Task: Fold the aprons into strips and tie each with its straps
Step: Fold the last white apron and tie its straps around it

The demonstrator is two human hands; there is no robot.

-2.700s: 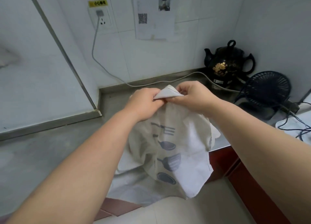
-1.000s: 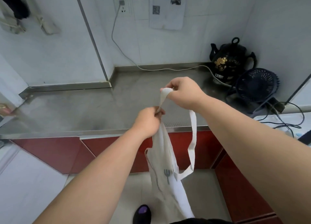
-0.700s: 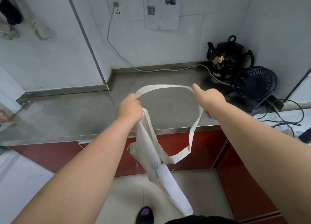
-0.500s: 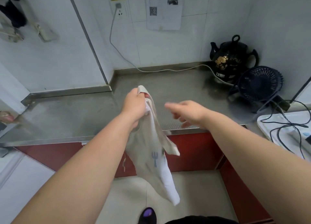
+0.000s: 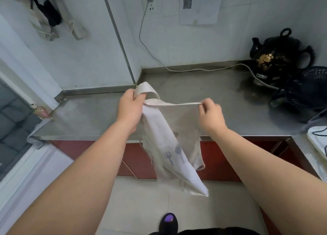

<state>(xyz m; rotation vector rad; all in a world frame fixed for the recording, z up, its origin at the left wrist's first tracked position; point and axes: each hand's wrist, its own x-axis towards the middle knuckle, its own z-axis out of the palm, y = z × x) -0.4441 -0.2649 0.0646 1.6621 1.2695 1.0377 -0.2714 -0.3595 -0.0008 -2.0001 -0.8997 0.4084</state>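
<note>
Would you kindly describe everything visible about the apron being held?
The apron is off-white cloth printed with blue-grey fork and spoon shapes. It hangs crumpled before the steel counter. The left hand grips its bunched top, a strap looping above it; the right hand pinches the top edge, pulled taut between them.

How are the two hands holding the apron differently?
The left hand grips a bunched part of the apron in its fist; the right hand only pinches a thin edge with its fingertips. A strap loops over the left hand's fingers, none over the right hand. Both hold the same apron up in front of the counter, its edge stretched tight between them.
</note>
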